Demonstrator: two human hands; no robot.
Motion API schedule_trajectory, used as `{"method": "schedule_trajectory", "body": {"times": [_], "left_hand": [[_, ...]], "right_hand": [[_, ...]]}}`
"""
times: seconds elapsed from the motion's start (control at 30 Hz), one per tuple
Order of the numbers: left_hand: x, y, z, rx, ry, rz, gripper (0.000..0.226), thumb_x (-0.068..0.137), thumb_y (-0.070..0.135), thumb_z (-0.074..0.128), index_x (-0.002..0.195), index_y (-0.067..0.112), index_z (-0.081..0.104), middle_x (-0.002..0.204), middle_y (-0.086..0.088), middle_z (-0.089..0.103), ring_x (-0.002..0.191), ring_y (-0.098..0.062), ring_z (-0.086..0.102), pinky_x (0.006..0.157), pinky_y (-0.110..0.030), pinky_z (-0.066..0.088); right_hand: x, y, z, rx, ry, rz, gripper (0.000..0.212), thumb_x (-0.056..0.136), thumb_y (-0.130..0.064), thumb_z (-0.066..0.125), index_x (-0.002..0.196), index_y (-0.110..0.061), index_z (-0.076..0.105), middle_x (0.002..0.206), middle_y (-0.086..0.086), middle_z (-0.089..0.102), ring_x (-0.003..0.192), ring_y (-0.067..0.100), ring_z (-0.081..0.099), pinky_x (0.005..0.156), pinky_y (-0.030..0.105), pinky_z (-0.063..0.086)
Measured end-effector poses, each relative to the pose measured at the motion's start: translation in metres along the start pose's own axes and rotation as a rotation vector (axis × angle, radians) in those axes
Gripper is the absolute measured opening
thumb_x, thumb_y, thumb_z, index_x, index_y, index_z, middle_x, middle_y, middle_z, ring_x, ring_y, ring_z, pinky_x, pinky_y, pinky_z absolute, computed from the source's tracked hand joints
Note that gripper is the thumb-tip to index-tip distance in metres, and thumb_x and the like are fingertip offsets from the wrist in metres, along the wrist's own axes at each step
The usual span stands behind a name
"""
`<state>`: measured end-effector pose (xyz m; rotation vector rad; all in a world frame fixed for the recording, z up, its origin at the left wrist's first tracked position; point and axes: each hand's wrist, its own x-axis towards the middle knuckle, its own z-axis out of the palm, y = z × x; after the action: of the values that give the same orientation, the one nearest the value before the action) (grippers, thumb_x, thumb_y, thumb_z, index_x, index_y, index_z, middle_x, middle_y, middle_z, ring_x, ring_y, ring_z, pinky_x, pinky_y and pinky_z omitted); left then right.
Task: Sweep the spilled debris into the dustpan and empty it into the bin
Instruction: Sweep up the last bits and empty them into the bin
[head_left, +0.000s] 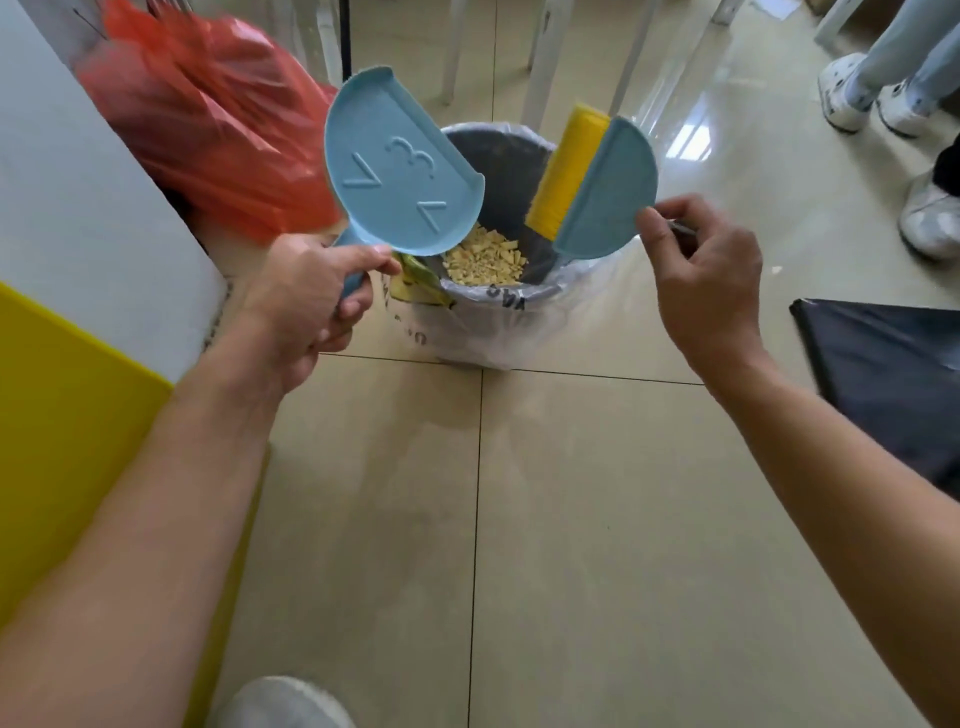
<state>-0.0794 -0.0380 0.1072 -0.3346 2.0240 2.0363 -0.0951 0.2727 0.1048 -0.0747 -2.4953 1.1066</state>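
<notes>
Your left hand (311, 301) grips the handle of the pale blue plastic dustpan (400, 171) and your right hand (706, 275) pinches the yellow-bristled blue brush (602, 192), so tip the pan steeper over the lined grey bin (498, 161), where the yellowish crumbs (485, 262) lie.

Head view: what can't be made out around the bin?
Head view only.
Hidden: dustpan handle, mostly wrapped by the left hand.
Hidden: where the right hand meets the brush; its fingers curl over the contact.
Hidden: bin bottom, under debris; dustpan and brush overlap its opening.
Blurred: red bag, contents unreadable.
</notes>
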Motion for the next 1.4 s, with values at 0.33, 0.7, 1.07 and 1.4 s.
{"method": "schedule_trajectory", "body": {"times": [0.33, 0.7, 1.07, 1.4], "left_hand": [[-0.010, -0.010, -0.006, 0.029, -0.015, 0.012, 0.022, 0.098, 0.029, 0.056, 0.092, 0.011, 0.067, 0.044, 0.005, 0.038, 0.024, -0.005, 0.025, 0.029, -0.013, 0.018], [-0.069, -0.002, -0.006, 0.172, -0.180, -0.024, 0.024, 0.088, 0.031, 0.070, 0.085, 0.007, 0.073, 0.045, -0.001, 0.036, 0.030, -0.007, 0.023, 0.037, -0.012, 0.017], [-0.125, -0.161, 0.029, 0.429, -0.490, -0.633, 0.032, 0.099, 0.035, 0.060, 0.087, 0.008, 0.071, 0.046, 0.000, 0.042, 0.036, -0.011, 0.027, 0.040, -0.019, 0.018], [-0.121, -0.216, 0.042, 0.504, -0.343, -0.691, 0.045, 0.104, 0.035, 0.048, 0.074, 0.009, 0.068, 0.042, -0.001, 0.044, 0.035, -0.014, 0.032, 0.040, -0.020, 0.021]], "right_hand": [[-0.015, -0.006, 0.004, 0.020, -0.090, -0.019, 0.019, 0.098, -0.030, 0.064, 0.099, -0.013, 0.071, 0.082, -0.014, 0.068, 0.079, -0.012, 0.064, 0.068, 0.010, 0.047], [-0.081, 0.037, -0.071, 0.456, -0.078, 0.480, 0.010, 0.094, -0.022, 0.069, 0.089, -0.014, 0.067, 0.050, -0.010, 0.039, 0.049, 0.012, 0.028, 0.046, 0.024, 0.026], [-0.190, 0.120, -0.110, -0.582, -0.303, 0.514, 0.015, 0.096, -0.030, 0.061, 0.100, -0.020, 0.072, 0.074, 0.006, 0.075, 0.067, 0.028, 0.069, 0.063, 0.037, 0.056], [-0.232, 0.093, -0.010, -0.783, -0.632, 0.132, 0.009, 0.084, -0.013, 0.072, 0.090, -0.015, 0.067, 0.067, 0.009, 0.068, 0.054, 0.034, 0.066, 0.043, 0.033, 0.042]]}}
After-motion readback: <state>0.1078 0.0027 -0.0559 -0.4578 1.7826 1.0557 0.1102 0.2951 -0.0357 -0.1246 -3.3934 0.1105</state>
